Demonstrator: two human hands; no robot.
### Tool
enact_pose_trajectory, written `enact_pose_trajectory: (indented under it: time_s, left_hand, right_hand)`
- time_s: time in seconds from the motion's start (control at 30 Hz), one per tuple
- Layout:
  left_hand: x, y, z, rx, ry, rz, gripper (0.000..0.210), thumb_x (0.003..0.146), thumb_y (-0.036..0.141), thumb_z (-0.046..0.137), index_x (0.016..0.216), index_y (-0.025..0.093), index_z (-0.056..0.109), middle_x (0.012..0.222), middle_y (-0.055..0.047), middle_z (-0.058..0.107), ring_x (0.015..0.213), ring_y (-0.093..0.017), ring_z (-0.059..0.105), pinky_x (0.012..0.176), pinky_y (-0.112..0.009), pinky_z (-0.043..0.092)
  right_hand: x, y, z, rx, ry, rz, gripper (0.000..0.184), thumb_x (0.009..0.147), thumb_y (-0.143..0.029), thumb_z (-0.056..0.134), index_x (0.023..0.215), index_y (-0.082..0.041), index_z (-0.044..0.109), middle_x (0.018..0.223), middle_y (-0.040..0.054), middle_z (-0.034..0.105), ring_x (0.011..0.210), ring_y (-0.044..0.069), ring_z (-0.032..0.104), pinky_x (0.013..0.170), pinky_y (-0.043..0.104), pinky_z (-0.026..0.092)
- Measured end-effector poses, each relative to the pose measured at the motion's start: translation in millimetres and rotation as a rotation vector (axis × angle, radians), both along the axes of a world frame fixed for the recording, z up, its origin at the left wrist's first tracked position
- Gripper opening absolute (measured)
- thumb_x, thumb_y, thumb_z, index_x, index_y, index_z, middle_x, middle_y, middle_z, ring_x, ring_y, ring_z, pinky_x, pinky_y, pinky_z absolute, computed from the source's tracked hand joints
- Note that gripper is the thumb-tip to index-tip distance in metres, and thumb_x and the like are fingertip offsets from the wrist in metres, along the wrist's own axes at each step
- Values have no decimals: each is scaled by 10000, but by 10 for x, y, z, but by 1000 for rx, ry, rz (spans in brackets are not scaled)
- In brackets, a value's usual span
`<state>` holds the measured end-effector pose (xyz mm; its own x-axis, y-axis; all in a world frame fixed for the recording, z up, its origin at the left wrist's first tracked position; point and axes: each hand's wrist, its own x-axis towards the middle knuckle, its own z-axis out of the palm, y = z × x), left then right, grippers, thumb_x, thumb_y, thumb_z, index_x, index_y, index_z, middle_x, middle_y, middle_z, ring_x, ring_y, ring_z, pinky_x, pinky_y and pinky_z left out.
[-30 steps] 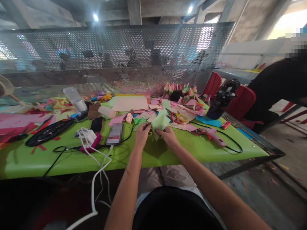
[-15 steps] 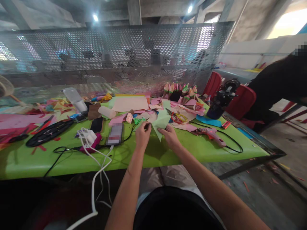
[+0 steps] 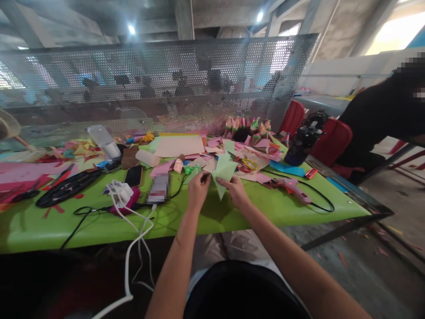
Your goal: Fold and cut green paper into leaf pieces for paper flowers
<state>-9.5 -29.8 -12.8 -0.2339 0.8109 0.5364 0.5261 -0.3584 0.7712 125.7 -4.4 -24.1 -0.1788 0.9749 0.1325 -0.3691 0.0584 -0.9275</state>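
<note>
A sheet of pale green paper (image 3: 226, 170) with a pointed lower corner is held up over the table in front of me. My right hand (image 3: 236, 189) is closed on its right side, thumb lying on the paper. At the left edge of the sheet, my left hand (image 3: 198, 188) is closed in a pinch; a small dark bit shows at its fingertips, too small to name. Just behind the paper lie scissors with red and yellow handles (image 3: 247, 165). Green crinkled wrapping (image 3: 192, 169) lies beyond my left hand.
The green-covered table (image 3: 186, 217) holds paper scraps, a phone (image 3: 133, 176), a charging block with white cables (image 3: 121, 192), and a pink glue gun (image 3: 292, 188) with a black cord. A dark bottle (image 3: 303, 139) stands at the right, near red chairs and a person in black.
The green paper has tilted slightly, and its left edge now meets my left fingertips. Both hands stay in nearly the same place. The view has shifted a little.
</note>
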Motion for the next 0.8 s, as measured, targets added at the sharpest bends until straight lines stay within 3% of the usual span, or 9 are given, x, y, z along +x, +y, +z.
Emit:
enact_pose_trajectory:
  time_s: [0.43,0.8]
  left_hand:
    - [-16,55,-59,5,82,-16,106,877,236,581,903,195,675,863,-50,733,773,-169,681,739,-270,525]
    - [17,14,-54,7,153,62,99,885,222,557,913,192,648,902,-70,722,825,-187,667,771,-287,490]
  right_hand:
    - [13,37,-33,-48,12,-20,284,537,-393,823,691,-178,720,657,19,725,579,174,612,590,283,453]
    - [-12,26,-30,-53,51,26,297,535,-378,833,726,-183,718,723,37,749,708,223,673,691,321,502]
